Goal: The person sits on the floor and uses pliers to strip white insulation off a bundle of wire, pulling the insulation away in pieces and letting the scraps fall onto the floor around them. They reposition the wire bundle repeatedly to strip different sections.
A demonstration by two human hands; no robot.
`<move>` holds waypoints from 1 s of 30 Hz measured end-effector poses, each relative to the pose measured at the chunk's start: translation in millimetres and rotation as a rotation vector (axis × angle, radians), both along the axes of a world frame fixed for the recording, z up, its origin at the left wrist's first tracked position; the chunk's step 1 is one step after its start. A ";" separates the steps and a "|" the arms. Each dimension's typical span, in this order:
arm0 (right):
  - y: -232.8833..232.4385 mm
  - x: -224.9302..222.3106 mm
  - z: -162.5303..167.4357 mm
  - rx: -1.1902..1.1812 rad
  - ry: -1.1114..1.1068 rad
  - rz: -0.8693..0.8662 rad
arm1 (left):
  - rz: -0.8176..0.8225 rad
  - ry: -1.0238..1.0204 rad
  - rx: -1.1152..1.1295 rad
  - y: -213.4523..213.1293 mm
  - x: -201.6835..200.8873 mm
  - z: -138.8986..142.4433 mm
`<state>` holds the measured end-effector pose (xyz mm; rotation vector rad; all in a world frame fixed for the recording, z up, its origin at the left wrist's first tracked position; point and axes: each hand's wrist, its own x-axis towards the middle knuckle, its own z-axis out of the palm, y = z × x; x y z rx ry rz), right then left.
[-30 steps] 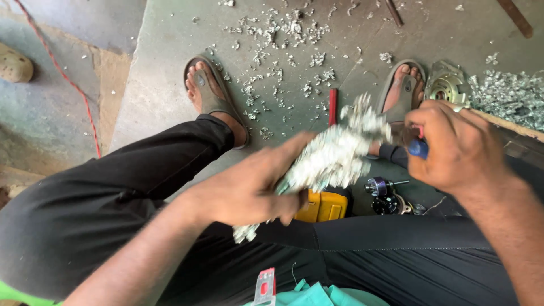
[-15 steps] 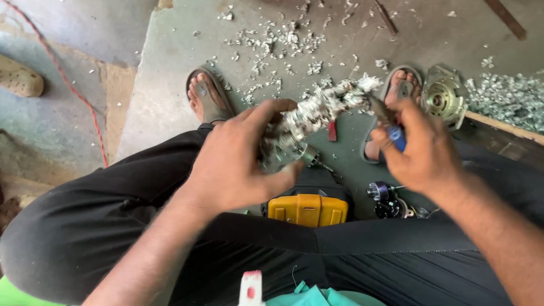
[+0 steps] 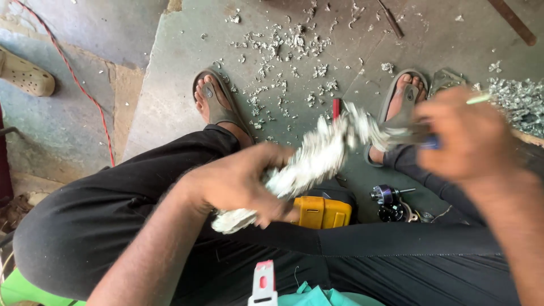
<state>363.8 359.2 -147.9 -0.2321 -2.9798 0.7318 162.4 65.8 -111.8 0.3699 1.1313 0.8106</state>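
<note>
Nearest to the person, a small red-and-white tool (image 3: 263, 283) sticks up at the lap beside a fold of teal cloth (image 3: 309, 296); just past them the black trouser legs (image 3: 113, 226) spread out to either side. Take the yellow power tool (image 3: 323, 211) lying between the knees as the marker for the rest. Directly over it and to its left, the left hand (image 3: 243, 184) is clamped round the lower end of a long bundle of pale, shredded metal strips (image 3: 314, 158); the bundle slants up and away to the right of the yellow tool. At its far end the right hand (image 3: 464, 136) is closed on a blue-handled plier-like tool (image 3: 416, 136), whose nose looks to be biting the bundle's tip, though blur makes the contact hard to confirm; the two hands stand apart, joined only by the bundle. Right of the yellow tool sits a dark drill chuck part (image 3: 388, 201) on the floor. Beyond it, two sandalled feet (image 3: 218, 107) rest on the grey slab; farther on, loose pale shavings (image 3: 289, 45) litter the floor, and a heap of them (image 3: 518, 99) lies to the far right. Judging by that litter, a fair amount has been stripped already; the bundle in hand looks thick yet, so much seems left. A red cable (image 3: 85, 96) trails far left.
</note>
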 end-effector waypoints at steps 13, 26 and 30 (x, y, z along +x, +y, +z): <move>-44.0 -7.6 -9.6 -0.547 -0.372 -0.274 | 0.105 1.129 0.059 0.3 22.6 -5.8; -61.5 1.7 -8.9 -0.614 -0.422 -0.150 | -0.021 1.393 0.231 11.5 35.4 -19.5; -64.3 4.8 -7.1 -0.580 -0.400 -0.144 | -0.080 1.496 0.232 13.5 42.0 -22.2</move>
